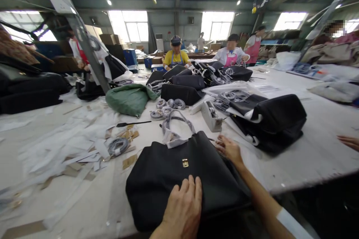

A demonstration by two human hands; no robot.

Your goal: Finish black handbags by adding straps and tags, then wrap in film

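A black handbag (157,179) with a small gold clasp (185,163) lies on the table in front of me. My left hand (183,207) rests flat on its front, fingers stretched out below the clasp. At the bag's upper right edge is my right hand (230,151), its fingers bent together; whatever they grip is hidden. The bag's wrapped handle (179,119) stands up behind its top edge. Just beyond my right hand sits a grey tape dispenser (211,116).
Another black bag (277,123) lies to the right, near another person's hand (349,142). Paper scraps and a coiled strap (118,146) cover the left side. Behind are a green cloth bundle (130,99) and several black bags (183,89). Co-workers are across the table.
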